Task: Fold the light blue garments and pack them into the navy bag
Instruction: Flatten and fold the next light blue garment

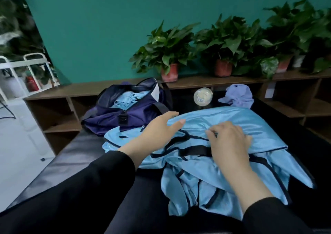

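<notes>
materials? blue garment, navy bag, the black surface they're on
Garment: thin satin-like synthetic, probably polyester; glossy sheen, soft folds, black trim.
Bag: woven nylon-like fabric, mostly matte with a slight sheen; slumps and creases, zipper pull at the opening.
Surface: looks like black vinyl or faux leather; smooth, reflects light along its edge. Padding cannot be told.

The right hand [231, 144] lies on the shiny light blue garment with dark trim [223, 124], hiding the cloth under it; whether its curled fingertips pinch the fabric cannot be told. The open navy fabric bag [111, 115] near the black padded table's [59, 165] far left corner shows only the crumpled top of a light blue piece [125, 99] inside. The round clear object [203, 96] at the far edge is too blurred to identify. The potted plants [304, 36] run off the right picture edge.
</notes>
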